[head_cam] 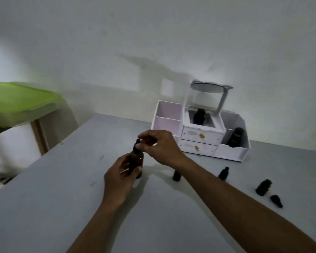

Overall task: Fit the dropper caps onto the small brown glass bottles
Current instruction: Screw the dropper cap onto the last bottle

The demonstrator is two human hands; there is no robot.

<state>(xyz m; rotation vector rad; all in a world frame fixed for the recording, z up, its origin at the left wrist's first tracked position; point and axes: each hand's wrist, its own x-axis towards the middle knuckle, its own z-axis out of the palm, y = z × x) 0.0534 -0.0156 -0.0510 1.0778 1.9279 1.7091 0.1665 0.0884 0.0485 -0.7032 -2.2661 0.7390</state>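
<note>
My left hand [120,177] grips a small brown glass bottle [135,161] held upright above the grey table [44,207]. A black dropper cap [136,146] sits on the bottle's neck, and my right hand [159,145] pinches it from the right with fingertips. Part of another bottle [176,175] shows below my right wrist. A capped bottle [223,173] stands just right of my right forearm. Further right stands an uncapped bottle [263,187], with a loose dropper cap [276,200] lying beside it.
A white desk organiser [201,137] with two small drawers and a round mirror stands at the back of the table, dark bottles in its compartments. A green-topped stool [20,103] stands off the table's left edge. The wall is close behind.
</note>
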